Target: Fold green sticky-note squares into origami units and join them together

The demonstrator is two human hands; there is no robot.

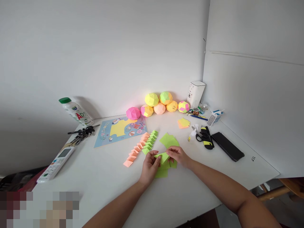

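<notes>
Between my two hands is a green paper piece (163, 157), partly folded. My left hand (150, 166) pinches its left end between thumb and fingers. At the right end, my right hand (178, 155) grips it near a corner. Beneath and behind the hands lie loose green paper sheets (169, 140), some hidden by my fingers. To the left run two slanting rows of folded units: a green row (147, 146) and a longer peach row (133, 153).
Several folded paper balls (159, 108) stand against the wall. A patterned card (104, 128), bottle (77, 112) and remote control (55, 164) are on the left. Right are scissors (199, 138), a utility knife (206, 139), a black phone (228, 146) and a white container (196, 95).
</notes>
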